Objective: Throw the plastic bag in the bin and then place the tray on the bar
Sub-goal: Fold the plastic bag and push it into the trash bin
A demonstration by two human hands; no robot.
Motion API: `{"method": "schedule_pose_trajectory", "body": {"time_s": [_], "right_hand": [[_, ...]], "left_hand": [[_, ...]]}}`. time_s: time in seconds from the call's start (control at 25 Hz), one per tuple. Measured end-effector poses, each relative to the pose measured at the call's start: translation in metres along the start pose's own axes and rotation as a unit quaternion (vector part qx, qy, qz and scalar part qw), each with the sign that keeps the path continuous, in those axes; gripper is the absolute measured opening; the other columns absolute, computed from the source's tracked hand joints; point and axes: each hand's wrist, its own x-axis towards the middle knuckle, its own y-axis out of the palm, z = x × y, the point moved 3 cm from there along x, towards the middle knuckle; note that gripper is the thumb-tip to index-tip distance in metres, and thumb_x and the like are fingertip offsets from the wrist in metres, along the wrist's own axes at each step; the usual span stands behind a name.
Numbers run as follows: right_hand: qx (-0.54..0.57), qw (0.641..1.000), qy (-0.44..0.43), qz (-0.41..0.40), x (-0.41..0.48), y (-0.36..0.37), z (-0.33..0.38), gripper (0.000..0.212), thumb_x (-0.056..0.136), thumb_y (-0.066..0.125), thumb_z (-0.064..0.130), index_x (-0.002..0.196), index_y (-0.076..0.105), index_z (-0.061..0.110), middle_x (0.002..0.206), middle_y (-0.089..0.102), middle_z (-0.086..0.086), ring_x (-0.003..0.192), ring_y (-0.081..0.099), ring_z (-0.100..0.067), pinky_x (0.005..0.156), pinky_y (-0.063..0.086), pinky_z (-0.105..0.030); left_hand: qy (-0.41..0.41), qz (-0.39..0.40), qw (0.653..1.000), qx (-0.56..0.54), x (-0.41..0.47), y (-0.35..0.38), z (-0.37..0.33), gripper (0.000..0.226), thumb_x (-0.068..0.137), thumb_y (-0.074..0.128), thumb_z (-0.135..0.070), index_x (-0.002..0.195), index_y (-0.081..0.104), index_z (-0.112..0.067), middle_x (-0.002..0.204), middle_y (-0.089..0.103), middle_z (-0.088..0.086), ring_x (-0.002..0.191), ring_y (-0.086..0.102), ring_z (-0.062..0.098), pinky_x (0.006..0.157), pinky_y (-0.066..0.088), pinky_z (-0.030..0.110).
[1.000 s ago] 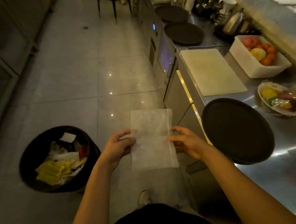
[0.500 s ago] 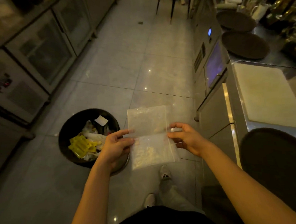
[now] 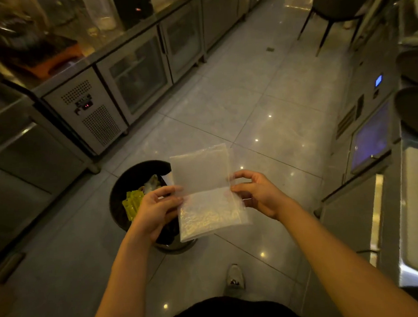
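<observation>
A clear plastic bag (image 3: pixel 204 190) is stretched flat between my two hands at mid-frame. My left hand (image 3: pixel 155 209) pinches its left edge and my right hand (image 3: pixel 255 192) pinches its right edge. Below and left of the bag stands a black round bin (image 3: pixel 122 187) on the floor, holding yellow wrappers and other rubbish; my left hand and the bag cover its right part. Dark round trays (image 3: pixel 414 113) lie on the steel counter at the far right edge, only partly in view.
Steel under-counter fridges with glass doors (image 3: pixel 135 75) line the left side. The right counter unit (image 3: pixel 371 137) has a lit blue panel. A tiled aisle (image 3: pixel 248 95) runs ahead to a dark chair (image 3: pixel 336 11). My shoe (image 3: pixel 234 277) is on the floor below the bag.
The view has swung left, so the right counter and the near tray slid out of frame. The bin now sits right under the bag and my left hand.
</observation>
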Motion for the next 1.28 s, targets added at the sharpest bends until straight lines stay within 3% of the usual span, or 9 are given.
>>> {"method": "schedule_pose_trajectory", "body": {"time_s": [0.16,0.32,0.6,0.8,0.92,1.04,1.16,1.28], "right_hand": [[0.009,0.999,-0.001,0.036,0.019,-0.008,0.014,0.025,0.089,0.061,0.000,0.110,0.064,0.014,0.093,0.068,-0.010,0.072,0.070,-0.019,0.060,0.056,-0.029],[0.012,0.998,-0.002,0.063,0.035,-0.003,0.025,0.022,0.088,0.060,-0.003,0.103,0.064,0.012,0.085,0.067,-0.007,0.066,0.069,-0.016,0.054,0.054,-0.025],[0.018,0.993,-0.001,0.114,0.069,0.025,0.044,0.022,0.088,0.058,-0.006,0.088,0.065,0.014,0.076,0.070,-0.003,0.066,0.068,-0.016,0.058,0.056,-0.029],[-0.018,0.990,-0.011,0.141,0.096,0.066,0.059,0.020,0.090,0.054,-0.005,0.087,0.066,0.011,0.081,0.069,-0.007,0.069,0.067,-0.019,0.057,0.056,-0.030],[-0.031,0.990,-0.021,0.139,0.112,0.097,0.066,0.021,0.089,0.053,-0.007,0.086,0.066,0.009,0.081,0.066,-0.011,0.069,0.063,-0.022,0.059,0.053,-0.033],[-0.049,0.988,-0.033,0.144,0.129,0.133,0.077,0.026,0.090,0.051,-0.007,0.077,0.068,0.009,0.076,0.066,-0.008,0.069,0.061,-0.022,0.060,0.051,-0.035],[-0.061,0.986,-0.039,0.150,0.145,0.175,0.088,0.028,0.091,0.050,-0.008,0.075,0.069,0.005,0.078,0.067,-0.007,0.072,0.064,-0.021,0.058,0.058,-0.030],[-0.083,0.984,-0.052,0.147,0.159,0.219,0.093,0.024,0.091,0.051,-0.007,0.077,0.068,0.002,0.081,0.067,-0.008,0.075,0.067,-0.021,0.060,0.059,-0.031]], "left_hand": [[0.017,-0.039,0.999,-0.010,0.003,0.006,-0.005,0.020,0.084,0.061,0.009,0.093,0.068,-0.008,0.079,0.074,0.005,0.067,0.073,0.015,0.058,0.059,0.024],[0.024,-0.064,0.997,-0.041,0.006,0.002,-0.009,0.019,0.085,0.060,0.008,0.094,0.068,-0.006,0.080,0.075,0.005,0.068,0.073,0.015,0.061,0.060,0.025],[0.021,-0.096,0.983,-0.153,0.014,-0.023,-0.013,0.017,0.087,0.056,0.007,0.090,0.065,-0.007,0.073,0.075,0.005,0.059,0.071,0.012,0.051,0.056,0.022],[0.039,-0.106,0.976,-0.186,0.017,-0.061,-0.022,0.022,0.089,0.054,0.005,0.082,0.070,-0.009,0.073,0.074,0.005,0.062,0.071,0.011,0.052,0.056,0.020],[0.047,-0.105,0.973,-0.200,0.022,-0.089,-0.033,0.036,0.091,0.050,0.003,0.070,0.075,-0.013,0.070,0.072,0.003,0.061,0.070,0.011,0.053,0.056,0.020],[0.051,-0.125,0.973,-0.188,0.026,-0.123,-0.048,0.030,0.092,0.047,-0.005,0.080,0.073,-0.013,0.077,0.072,0.003,0.068,0.066,0.013,0.054,0.054,0.024],[0.033,-0.094,0.970,-0.222,0.029,-0.157,-0.059,0.027,0.094,0.047,-0.030,0.094,0.070,-0.015,0.088,0.070,0.006,0.076,0.064,0.019,0.058,0.054,0.031],[0.037,-0.071,0.975,-0.206,0.034,-0.190,-0.065,0.027,0.086,0.058,-0.041,0.102,0.069,-0.022,0.095,0.068,0.007,0.082,0.064,0.022,0.071,0.054,0.041]]}}
